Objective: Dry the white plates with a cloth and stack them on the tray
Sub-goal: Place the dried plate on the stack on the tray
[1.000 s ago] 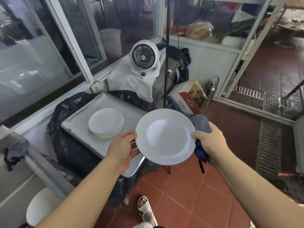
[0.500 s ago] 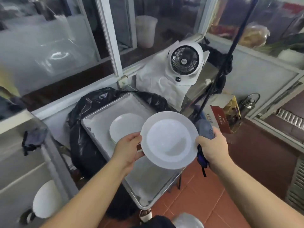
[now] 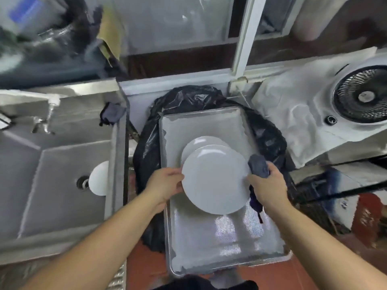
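1. Left hand (image 3: 165,185) pinched the white plate (image 3: 215,178) at its 9 o'clock rim, and the right hand (image 3: 267,187) clenched the grey cloth (image 3: 258,166) against the rim at 3 o'clock, so both grips were full.
2. The plate hung over the middle of the tray (image 3: 219,243), half covering the stack of plates (image 3: 201,143), which peeked out at 11 o'clock from it.
3. I'd say the step in hand was setting this one on the stack. To do it well: slide it toward 11 o'clock until the rims line up, keep it level, and lower it flat rather than edge first.
4. Worth keeping the cloth clear of the gap, or it would get trapped under the plate.
5. One more plate (image 3: 98,178) sat in the sink (image 3: 52,185) at 9 o'clock, probably next in line.
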### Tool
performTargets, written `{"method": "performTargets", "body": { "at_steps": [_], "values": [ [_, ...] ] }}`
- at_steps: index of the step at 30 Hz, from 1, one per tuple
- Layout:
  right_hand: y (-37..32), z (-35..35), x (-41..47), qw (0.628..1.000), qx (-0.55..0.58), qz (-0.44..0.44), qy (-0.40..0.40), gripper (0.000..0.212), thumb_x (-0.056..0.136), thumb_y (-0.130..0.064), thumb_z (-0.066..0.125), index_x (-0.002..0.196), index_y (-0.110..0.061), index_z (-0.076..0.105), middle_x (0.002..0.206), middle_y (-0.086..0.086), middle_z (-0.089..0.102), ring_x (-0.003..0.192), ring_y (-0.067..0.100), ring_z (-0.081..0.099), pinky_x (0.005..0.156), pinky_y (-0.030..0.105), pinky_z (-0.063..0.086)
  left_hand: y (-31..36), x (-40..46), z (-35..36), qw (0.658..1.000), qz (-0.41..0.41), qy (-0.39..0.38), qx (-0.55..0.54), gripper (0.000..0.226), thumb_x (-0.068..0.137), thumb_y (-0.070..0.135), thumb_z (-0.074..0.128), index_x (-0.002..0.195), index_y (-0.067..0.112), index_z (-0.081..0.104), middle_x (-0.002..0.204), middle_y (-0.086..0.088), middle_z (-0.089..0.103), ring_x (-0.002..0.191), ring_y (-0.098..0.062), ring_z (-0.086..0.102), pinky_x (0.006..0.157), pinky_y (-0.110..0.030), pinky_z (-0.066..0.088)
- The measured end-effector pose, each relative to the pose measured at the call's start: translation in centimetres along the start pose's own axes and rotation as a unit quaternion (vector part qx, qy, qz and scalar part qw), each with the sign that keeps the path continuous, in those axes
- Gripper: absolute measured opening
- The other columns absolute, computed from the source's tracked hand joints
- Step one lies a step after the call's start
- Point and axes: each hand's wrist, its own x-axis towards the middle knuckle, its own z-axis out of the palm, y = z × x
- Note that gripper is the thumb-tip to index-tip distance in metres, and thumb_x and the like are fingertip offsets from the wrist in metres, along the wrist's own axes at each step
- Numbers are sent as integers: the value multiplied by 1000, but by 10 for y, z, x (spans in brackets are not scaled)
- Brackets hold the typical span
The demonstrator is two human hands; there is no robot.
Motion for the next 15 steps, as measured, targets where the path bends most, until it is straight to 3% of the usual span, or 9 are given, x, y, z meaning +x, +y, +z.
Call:
{"method": "performTargets", "body": {
  "at_steps": [5,8,10,15],
  "values": [
    [4,12,43,998,-27,-11,-55,23,69,-13,67,86,-27,60,71,4,66,58,15,56,53,33,48,-10,25,6,998,-13,63,-8,22,95,-3,67,109,9,78,95,-3,83,88,-17,79,71,-22,62],
    [6,19,63,995,-46,-22,-81,30,71,-12,69,86,-37,59,67,-8,66,50,3,55,45,24,47,-17,41,9,995,-20,100,-10,19,91,-1,71,101,13,80,93,-5,82,90,-20,79,73,-24,62],
    [7,24,76,994,-52,-27,-88,29,71,-11,69,85,-34,58,64,-14,64,49,3,54,42,21,45,-20,52,11,993,-24,116,-15,18,90,-2,72,96,13,80,90,-5,82,87,-20,80,69,-23,62],
    [5,36,101,991,-98,-33,-88,19,69,-16,65,83,-27,57,76,1,67,68,23,62,62,38,53,-20,80,17,989,-24,146,20,23,90,1,73,91,23,78,87,2,81,83,-16,79,71,-25,63]
  ]
}}
